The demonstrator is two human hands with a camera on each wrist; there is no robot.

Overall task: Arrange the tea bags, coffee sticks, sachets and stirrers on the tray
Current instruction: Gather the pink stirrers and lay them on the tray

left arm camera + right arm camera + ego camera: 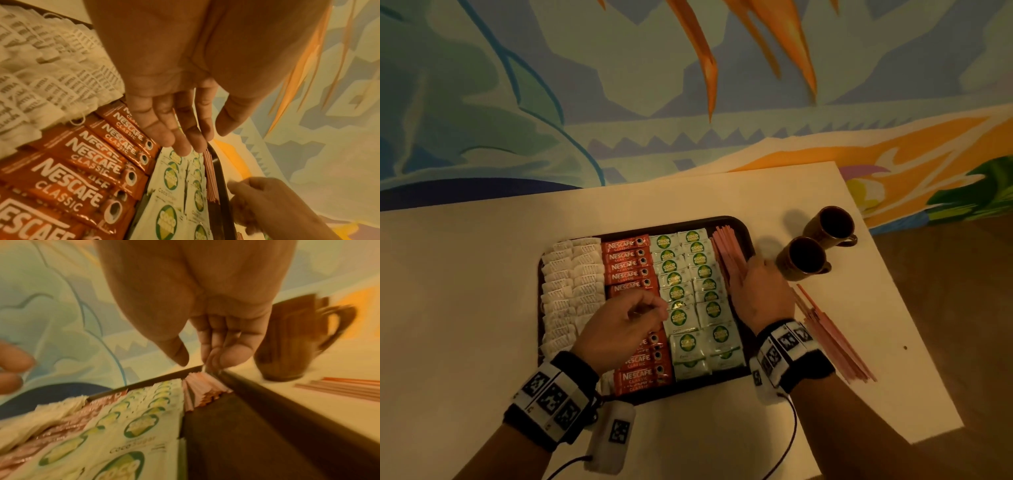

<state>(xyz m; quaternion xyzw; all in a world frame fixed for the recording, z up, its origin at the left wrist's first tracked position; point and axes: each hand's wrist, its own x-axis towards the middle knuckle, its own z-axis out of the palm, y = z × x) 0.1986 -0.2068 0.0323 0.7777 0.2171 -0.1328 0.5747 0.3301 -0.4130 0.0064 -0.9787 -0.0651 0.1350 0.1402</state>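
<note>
A dark tray (743, 233) holds white tea bags (571, 284) at the left, then red Nescafe coffee sticks (625, 263), green-and-white Coco sugar sachets (688, 274) and pink stirrers (726, 250) at the right. My left hand (654, 308) hovers over the coffee sticks and sachets, fingers relaxed and holding nothing (191, 142). My right hand (750, 277) lies at the tray's right side, its fingertips (216, 360) down on the stirrers (203, 389) and the thumb held apart. The tray's near right part (236, 434) is bare.
More pink stirrers (832, 342) lie loose on the white table to the right of the tray. Two brown mugs (828, 226) (803, 257) stand just beyond my right hand. A painted wall rises behind the table, whose right edge is near.
</note>
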